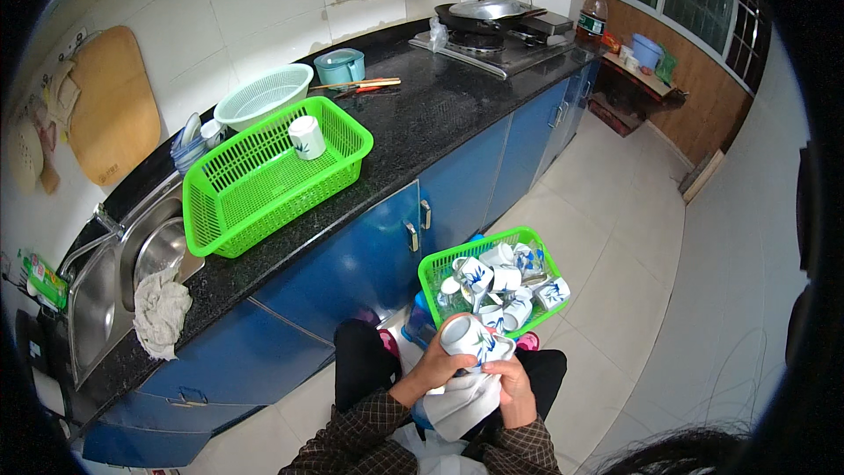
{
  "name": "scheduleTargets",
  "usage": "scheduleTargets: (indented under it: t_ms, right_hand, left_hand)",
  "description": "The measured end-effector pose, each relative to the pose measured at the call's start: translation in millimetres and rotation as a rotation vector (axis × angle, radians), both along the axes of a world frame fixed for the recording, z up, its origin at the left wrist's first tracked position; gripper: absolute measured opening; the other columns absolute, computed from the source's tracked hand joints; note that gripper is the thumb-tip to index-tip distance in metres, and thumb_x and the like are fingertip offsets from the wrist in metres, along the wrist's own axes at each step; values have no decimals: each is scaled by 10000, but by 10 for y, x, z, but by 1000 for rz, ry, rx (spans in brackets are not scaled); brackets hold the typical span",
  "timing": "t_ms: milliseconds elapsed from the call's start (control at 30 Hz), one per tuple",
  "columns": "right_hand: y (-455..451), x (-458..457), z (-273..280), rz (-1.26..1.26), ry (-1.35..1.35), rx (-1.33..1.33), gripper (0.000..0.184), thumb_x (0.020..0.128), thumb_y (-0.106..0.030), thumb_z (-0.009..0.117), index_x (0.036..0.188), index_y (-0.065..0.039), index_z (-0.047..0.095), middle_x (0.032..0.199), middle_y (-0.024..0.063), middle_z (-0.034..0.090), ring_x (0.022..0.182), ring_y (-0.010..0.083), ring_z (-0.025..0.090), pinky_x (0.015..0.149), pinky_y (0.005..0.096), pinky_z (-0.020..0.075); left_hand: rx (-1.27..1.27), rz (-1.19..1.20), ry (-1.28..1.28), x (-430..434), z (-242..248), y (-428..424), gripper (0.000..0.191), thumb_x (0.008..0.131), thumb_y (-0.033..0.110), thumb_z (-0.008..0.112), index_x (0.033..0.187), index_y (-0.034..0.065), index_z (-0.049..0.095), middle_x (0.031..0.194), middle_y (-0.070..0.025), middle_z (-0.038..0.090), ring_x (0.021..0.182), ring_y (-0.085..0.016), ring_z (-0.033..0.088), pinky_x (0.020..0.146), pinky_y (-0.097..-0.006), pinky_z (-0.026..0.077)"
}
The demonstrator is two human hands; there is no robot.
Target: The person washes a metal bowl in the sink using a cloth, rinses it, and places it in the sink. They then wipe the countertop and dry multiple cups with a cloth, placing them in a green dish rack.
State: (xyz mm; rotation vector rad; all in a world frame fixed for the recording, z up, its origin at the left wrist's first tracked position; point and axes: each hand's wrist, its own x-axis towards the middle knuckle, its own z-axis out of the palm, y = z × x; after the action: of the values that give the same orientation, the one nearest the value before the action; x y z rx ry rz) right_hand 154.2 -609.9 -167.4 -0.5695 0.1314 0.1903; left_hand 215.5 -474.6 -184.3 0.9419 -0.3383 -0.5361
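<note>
A white mug (463,336) with blue and green leaf decoration is held in front of me, over my lap. My left hand (435,364) wraps around its side, the thumb across the front. A white cloth (463,406) hangs from my right hand (511,377), which pinches it against the mug near the handle. Just beyond my hands, a green plastic basket (432,276) holds several similar mugs (506,279) and some clear glassware, piled at different angles. On the counter, a larger green basket (264,201) contains one white mug (307,137), apparently upside down.
The black countertop (422,105) with blue cabinets (356,257) runs along my left. It bears a steel sink (99,316), a crumpled rag (161,313), a pale green colander (264,95), a teal container (339,67) and a gas stove (494,56) with a lidded wok (488,10).
</note>
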Motion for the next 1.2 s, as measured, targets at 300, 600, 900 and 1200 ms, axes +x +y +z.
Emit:
scheduleTargets:
  t_ms: [300,600,900,1200]
  right_hand:
    - [-49,-335,514,-454,-432,-948,421,810,-230,493,1119,56,485,1128,191,512,1081,326,465,939,413,331]
    - [78,87,241,-136,-286,-970,380,890,-215,401,1135,70,454,1115,137,502,1018,209,475,902,310,343]
    - [-106,11,321,-373,-267,-399,422,789,-199,553,1089,89,481,1026,142,567,933,229,562,842,327,414]
    - [-32,107,118,-142,-123,-763,129,738,-12,601,850,52,592,1051,62,536,889,113,508,771,249,404]
  left_hand:
    - [-333,-103,215,9,-251,28,728,718,357,685,1250,27,313,1159,-166,485,1085,-276,481,909,-419,409]
    - [75,-98,-78,-139,-20,104,725,715,164,688,1292,32,271,1162,-42,456,1050,-130,442,894,-283,363]
    - [512,59,-635,-94,415,133,711,583,246,792,1142,3,425,1069,-133,513,1002,-238,509,831,-324,410]
    - [580,145,-811,-80,404,118,639,573,248,783,1081,0,486,1025,-145,514,955,-286,509,809,-347,405]
